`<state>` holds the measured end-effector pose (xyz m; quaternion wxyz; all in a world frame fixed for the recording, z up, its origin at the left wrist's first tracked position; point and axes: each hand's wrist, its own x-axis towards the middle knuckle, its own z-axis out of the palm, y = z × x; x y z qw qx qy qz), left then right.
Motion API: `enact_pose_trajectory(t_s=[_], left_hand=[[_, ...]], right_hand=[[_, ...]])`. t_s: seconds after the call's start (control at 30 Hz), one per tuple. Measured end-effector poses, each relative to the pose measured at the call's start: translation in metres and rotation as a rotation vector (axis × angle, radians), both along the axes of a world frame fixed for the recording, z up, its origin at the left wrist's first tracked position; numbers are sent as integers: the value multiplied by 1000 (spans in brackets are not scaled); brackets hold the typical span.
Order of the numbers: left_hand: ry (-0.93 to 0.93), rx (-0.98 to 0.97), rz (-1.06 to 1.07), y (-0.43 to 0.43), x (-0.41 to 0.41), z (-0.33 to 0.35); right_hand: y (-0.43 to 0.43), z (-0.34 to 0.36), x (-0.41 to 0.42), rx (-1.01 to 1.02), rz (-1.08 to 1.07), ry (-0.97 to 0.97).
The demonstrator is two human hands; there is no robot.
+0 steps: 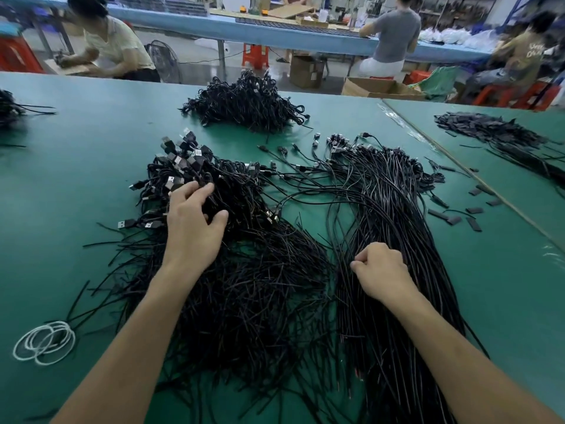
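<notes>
Busy workshop, w/ workers [394, 35] sat at a blue bench [275, 33] in the bkgd. Up front, a wide green bench [76, 185] carried everything. Biggest on it was a tangled cable pile [250, 286], black, w/ USB plugs bunched at its far-left end and loose ends fanning toward the person. Just beside it, on the right, lay a straight cable bundle [394, 215], strands approx parallel. Further back sat a far heap [244, 102] of cables, and over right a spread of black sleeve pieces [489, 130]. The left hand [195, 221] dug into the tangled pile near the plugs, fingers curled round a few strands. The right hand [382, 270] was clenched on strands of the bundle. Smallest were the white cord loops [46, 342], near left.
</notes>
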<state>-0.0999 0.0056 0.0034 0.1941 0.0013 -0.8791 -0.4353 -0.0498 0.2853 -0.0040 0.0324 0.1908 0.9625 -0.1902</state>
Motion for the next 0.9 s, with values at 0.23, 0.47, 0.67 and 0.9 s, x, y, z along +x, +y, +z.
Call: enact_pose_trajectory(t_s=[0.23,0.47,0.67,0.9], left_hand=[[71,75,-367,35,24,14],[57,-60,-691,50,31,2],[128,330,-145,30,17,13],[378,324,-28,17,22,43]], right_hand=[[-19,37,4,-204,156,59],[-77,87,53,-594,837,102],[-35,79,49,-341,543,424],[37,42,27,144,108,207]])
